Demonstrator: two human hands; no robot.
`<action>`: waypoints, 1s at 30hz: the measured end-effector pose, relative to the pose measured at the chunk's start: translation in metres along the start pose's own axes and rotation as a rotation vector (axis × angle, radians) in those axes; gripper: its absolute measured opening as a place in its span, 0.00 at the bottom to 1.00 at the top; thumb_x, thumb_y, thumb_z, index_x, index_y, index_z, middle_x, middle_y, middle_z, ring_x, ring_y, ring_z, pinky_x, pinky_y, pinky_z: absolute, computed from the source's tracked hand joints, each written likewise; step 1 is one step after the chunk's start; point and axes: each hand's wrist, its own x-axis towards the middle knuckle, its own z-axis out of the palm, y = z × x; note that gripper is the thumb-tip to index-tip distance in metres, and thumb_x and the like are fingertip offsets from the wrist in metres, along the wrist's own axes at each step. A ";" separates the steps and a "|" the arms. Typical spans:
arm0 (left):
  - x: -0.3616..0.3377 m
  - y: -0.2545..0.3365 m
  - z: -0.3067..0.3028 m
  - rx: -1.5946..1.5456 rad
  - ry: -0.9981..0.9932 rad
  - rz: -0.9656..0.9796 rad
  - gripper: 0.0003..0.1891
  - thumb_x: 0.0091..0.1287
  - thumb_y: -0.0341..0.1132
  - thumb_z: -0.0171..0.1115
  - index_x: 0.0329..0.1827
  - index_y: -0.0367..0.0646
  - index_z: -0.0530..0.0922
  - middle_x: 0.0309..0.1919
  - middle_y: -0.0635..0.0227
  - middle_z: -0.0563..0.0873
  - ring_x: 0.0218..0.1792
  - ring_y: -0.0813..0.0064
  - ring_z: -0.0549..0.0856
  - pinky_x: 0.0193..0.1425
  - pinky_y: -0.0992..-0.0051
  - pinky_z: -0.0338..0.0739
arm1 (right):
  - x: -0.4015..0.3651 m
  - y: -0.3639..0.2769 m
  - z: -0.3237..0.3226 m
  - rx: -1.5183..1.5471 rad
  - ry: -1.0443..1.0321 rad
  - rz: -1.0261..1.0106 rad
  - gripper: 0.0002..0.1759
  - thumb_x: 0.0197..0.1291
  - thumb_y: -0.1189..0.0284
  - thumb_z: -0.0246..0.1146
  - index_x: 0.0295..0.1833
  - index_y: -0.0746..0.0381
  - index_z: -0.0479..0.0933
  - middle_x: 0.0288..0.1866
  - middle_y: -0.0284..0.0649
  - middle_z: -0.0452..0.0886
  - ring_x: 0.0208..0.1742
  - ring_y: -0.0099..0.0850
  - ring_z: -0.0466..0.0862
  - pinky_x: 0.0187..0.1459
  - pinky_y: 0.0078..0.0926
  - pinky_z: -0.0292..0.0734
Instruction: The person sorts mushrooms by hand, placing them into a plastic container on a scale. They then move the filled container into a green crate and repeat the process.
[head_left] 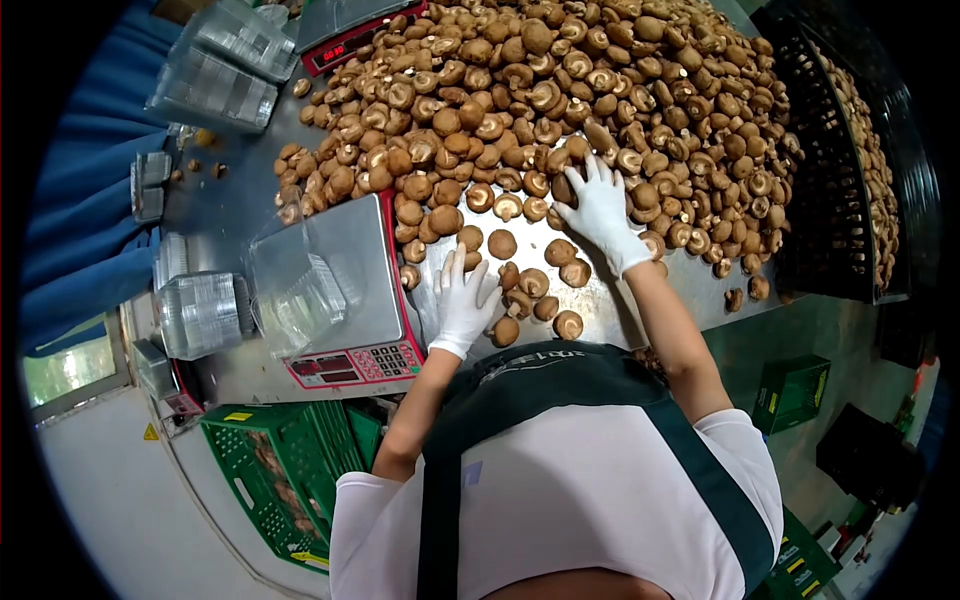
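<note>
A large heap of brown shiitake mushrooms (560, 95) covers the metal table. My right hand (600, 212), in a white glove, reaches to the heap's near edge with fingers spread, touching mushrooms there. My left hand (463, 305), also gloved in white, rests on the table beside the scale, its fingers apart and pointing at a few mushrooms. Between the two hands lie several loose mushrooms (533, 282), some cap up and some showing pale gills. Left of my left hand stands a red-framed scale (375, 270) with a clear plastic tray (305, 300) on its plate.
Stacks of clear plastic trays (215, 75) stand at the back left, with more trays (200, 315) near the front left. A second scale (335, 52) is behind the heap's left side. A black crate (825, 215) of mushrooms borders the right. Green crates (260, 480) sit below the table.
</note>
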 end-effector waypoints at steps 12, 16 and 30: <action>-0.026 0.005 0.006 -0.028 0.062 -0.020 0.26 0.58 0.40 0.65 0.61 0.46 0.73 0.68 0.52 0.64 0.69 0.50 0.62 0.70 0.52 0.52 | -0.112 -0.047 0.021 0.383 0.177 -0.441 0.17 0.51 0.64 0.65 0.48 0.56 0.78 0.55 0.36 0.78 0.59 0.39 0.73 0.63 0.43 0.64; 0.008 0.005 0.002 -0.007 0.149 0.038 0.26 0.57 0.39 0.65 0.60 0.45 0.73 0.68 0.52 0.64 0.67 0.50 0.64 0.69 0.54 0.54 | -0.083 -0.032 0.011 0.637 0.317 -0.371 0.15 0.50 0.76 0.65 0.46 0.56 0.79 0.46 0.38 0.82 0.46 0.38 0.80 0.45 0.32 0.79; 0.023 -0.013 -0.007 0.095 -0.100 0.088 0.28 0.55 0.43 0.66 0.60 0.49 0.73 0.68 0.60 0.66 0.69 0.53 0.62 0.69 0.50 0.54 | 0.003 -0.014 0.006 0.064 0.054 -0.203 0.33 0.53 0.56 0.63 0.64 0.57 0.67 0.67 0.48 0.67 0.70 0.53 0.60 0.67 0.53 0.54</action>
